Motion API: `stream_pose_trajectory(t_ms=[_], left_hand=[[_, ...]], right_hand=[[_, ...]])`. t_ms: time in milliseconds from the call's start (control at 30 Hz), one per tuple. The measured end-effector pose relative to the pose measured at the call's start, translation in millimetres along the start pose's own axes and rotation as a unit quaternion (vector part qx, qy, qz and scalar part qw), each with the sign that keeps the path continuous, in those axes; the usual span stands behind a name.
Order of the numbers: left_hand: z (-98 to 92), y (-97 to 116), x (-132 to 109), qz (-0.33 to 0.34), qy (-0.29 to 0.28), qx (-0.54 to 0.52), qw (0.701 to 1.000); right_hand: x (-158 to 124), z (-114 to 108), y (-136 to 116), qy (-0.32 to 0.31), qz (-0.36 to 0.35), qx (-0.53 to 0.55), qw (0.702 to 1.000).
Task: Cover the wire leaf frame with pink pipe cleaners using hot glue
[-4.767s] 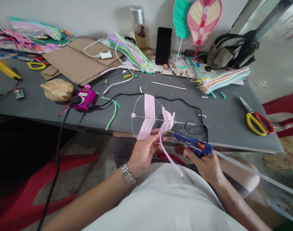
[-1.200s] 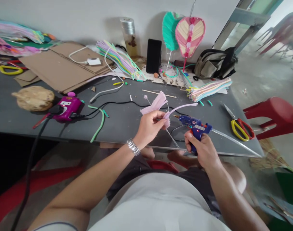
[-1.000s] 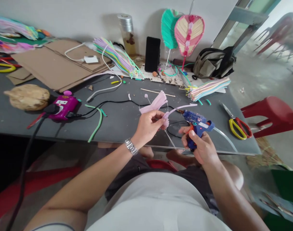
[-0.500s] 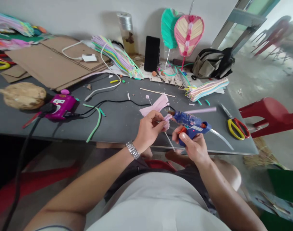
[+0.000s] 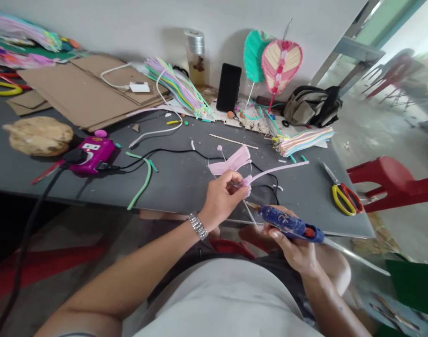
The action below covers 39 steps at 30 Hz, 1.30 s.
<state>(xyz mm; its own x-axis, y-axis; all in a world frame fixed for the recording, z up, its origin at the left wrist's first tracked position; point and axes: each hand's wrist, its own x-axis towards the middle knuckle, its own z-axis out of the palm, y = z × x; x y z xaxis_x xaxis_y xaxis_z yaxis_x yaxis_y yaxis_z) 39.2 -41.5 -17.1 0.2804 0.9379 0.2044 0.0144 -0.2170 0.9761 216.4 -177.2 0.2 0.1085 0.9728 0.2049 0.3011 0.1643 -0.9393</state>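
A big gray counter (image 5: 175, 192) is under my hands, and flat brown cardboard (image 5: 77, 89) lies on it. My left hand (image 5: 221, 199) pinches its fingers (image 5: 231, 179) on a soft pink fan of strips (image 5: 231, 161), which sits over the counter. A long, thin pink strip (image 5: 277, 169) sticks out. My right hand (image 5: 294, 248) curls around a hard, shiny blue glue gun (image 5: 289, 224), whose pointy tip is near the pink fan.

Pink strips (image 5: 231, 160) partly hidden by left fingers (image 5: 231, 180), far chairs (image 5: 393, 70) blurred
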Motion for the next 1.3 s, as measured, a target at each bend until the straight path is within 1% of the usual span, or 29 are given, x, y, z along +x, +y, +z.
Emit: stream_pose_trajectory(t_ms=[67, 133, 267, 333, 433, 600, 833, 1133, 1300], left_hand=[[1.0, 0, 0, 0.017, 0.005, 0.019, 1.000], [2.4, 0, 0, 0.016, 0.001, 0.015, 1.000], [5.2, 1, 0, -0.036, -0.006, -0.061, 0.997], [5.5, 2, 1, -0.057, -0.009, -0.098, 0.993], [4.6, 5, 2, -0.078, -0.016, -0.130, 0.988], [3.0, 8, 3, -0.085, -0.014, -0.133, 0.987], [5.1, 5, 3, -0.096, -0.009, -0.139, 0.986], [5.1, 6, 3, -0.091, -0.015, -0.149, 0.985], [4.0, 7, 3, -0.088, -0.020, -0.150, 0.984]], right_hand=[[-6, -2, 9, 0.035, 0.021, -0.010, 0.999], [-9, -3, 14, 0.059, 0.044, -0.015, 0.997], [-4, 0, 15, 0.084, 0.097, -0.057, 0.990], [1, 3, 14, 0.113, 0.116, -0.089, 0.983], [6, 7, 16, 0.147, 0.105, -0.147, 0.973], [8, 10, 22, 0.146, 0.027, -0.209, 0.967], [12, 9, 17, 0.136, -0.007, -0.237, 0.962], [14, 9, 14, 0.129, 0.009, -0.248, 0.960], [15, 8, 11, 0.122, 0.000, -0.239, 0.963]])
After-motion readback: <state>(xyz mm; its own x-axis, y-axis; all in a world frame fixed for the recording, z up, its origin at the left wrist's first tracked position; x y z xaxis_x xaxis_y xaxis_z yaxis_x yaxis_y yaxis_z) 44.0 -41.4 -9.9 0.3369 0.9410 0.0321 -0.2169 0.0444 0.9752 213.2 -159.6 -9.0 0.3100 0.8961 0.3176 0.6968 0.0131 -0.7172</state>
